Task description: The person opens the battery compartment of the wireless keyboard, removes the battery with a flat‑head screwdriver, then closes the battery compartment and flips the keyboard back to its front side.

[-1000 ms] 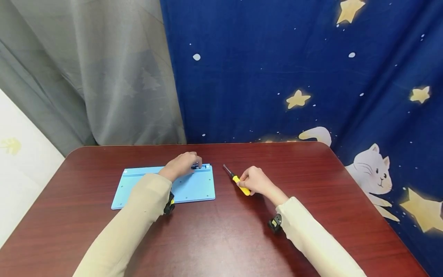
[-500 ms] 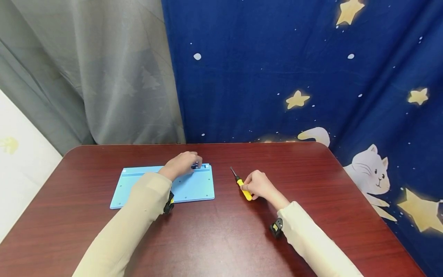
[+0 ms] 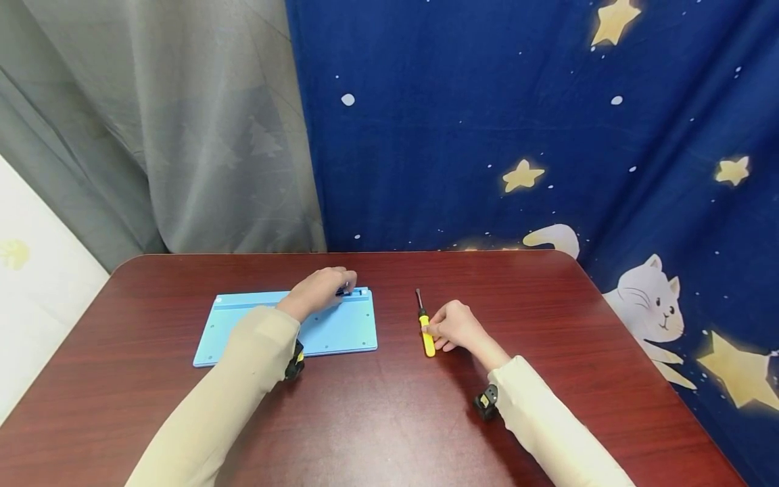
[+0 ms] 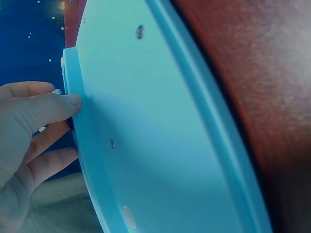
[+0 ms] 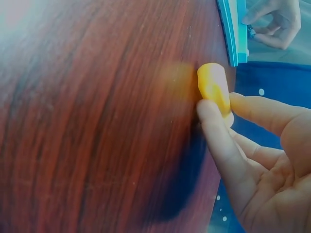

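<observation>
Reddish wood makes up the surface [image 3: 359, 433], with two pale sleeves [image 3: 209, 406] reaching across it from the side nearest the person. Just beyond them, to the right of the blue board [image 3: 341, 328] and apart from it, the right hand [image 3: 453, 325] pinches a screwdriver [image 3: 424, 320] by its yellow handle. A second ago the tool slanted toward the board's far right corner; now it has swung to point almost straight away from the person, its tip farther from the board. Whether it lies fully on the wood, I cannot tell. That seems more like turning the tool into position than driving a screw, since its tip meets none of the board's screws [image 4: 140, 32]. At the board's far edge, the left hand [image 3: 316, 291] has kept its place, pinching there over a small dark part [image 3: 342, 292] too covered to identify. Behind the board hang a grey curtain [image 3: 213, 135] and a blue curtain [image 3: 426, 135].
</observation>
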Motion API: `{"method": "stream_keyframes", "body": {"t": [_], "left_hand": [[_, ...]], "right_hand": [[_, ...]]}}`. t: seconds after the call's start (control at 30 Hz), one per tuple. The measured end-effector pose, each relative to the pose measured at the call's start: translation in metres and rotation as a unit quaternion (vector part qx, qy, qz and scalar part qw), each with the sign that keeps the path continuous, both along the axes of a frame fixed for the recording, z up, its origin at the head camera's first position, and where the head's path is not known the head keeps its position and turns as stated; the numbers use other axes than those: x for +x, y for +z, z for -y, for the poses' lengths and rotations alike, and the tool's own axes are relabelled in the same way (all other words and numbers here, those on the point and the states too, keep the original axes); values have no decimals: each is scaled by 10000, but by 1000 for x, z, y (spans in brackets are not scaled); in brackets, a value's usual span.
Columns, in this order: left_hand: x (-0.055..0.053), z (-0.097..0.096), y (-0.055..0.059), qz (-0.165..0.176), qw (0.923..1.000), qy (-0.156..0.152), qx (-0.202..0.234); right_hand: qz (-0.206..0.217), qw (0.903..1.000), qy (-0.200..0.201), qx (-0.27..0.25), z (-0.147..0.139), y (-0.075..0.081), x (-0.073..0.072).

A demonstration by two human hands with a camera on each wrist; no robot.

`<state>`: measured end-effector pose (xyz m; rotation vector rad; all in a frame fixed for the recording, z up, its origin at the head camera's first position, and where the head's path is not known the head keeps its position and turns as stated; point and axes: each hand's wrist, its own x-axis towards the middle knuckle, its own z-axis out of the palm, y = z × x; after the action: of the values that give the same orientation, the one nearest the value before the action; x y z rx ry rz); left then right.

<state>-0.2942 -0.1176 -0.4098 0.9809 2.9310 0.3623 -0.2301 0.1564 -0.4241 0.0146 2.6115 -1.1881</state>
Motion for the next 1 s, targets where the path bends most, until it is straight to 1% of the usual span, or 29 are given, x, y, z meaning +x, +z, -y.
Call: {"method": "stream_keyframes", "body": {"t": [0.17, 0.37, 0.47, 0.67, 0.73, 1.0], "left_hand": [[2, 3, -3, -239, 9994, -74, 224], [3, 5, -5, -409, 9980, -97, 474], [2, 7, -6, -412, 9972, -48, 615], [3, 8, -7, -297, 9960, 53, 836], [3, 8, -7, -281, 9955, 41, 910], [4, 7, -8, -297, 9943, 49, 1022]], "right_hand": [[150, 9999, -44, -59, -3, -2, -2], [226, 9995, -46, -234, -6, -2, -3], [206, 9994, -28, -272, -6, -1, -3], [220, 9992, -29, -321, -6, 0, -4], [223, 9992, -41, -322, -6, 0, -4], [191, 9990, -121, -397, -6, 3, -6]]}}
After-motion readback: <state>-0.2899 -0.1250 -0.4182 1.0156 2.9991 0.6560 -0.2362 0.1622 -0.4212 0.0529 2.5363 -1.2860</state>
